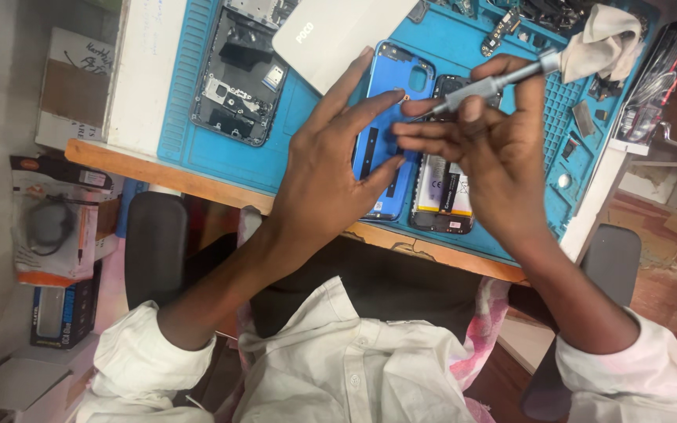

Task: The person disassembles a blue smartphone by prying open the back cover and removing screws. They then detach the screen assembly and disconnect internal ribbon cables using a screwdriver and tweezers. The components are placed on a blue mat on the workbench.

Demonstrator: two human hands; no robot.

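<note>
Left hand [331,168] spread, we steady the blue back cover [389,117] while the right hand [487,149] pinches the screwdriver [495,82], presumably needing precise tip placement next.

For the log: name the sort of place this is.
Likely a phone repair bench: a blue work mat holds an opened phone, and the right hand holds a screwdriver.

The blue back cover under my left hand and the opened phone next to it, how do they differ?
The blue back cover is a plain blue shell with a camera cut-out, while the opened phone shows its battery and dark innards. The left hand presses on the cover; the right hand, holding a grey screwdriver, hovers over the phone. The cover reaches higher on the blue mat. Both lie flat, side by side.
</note>
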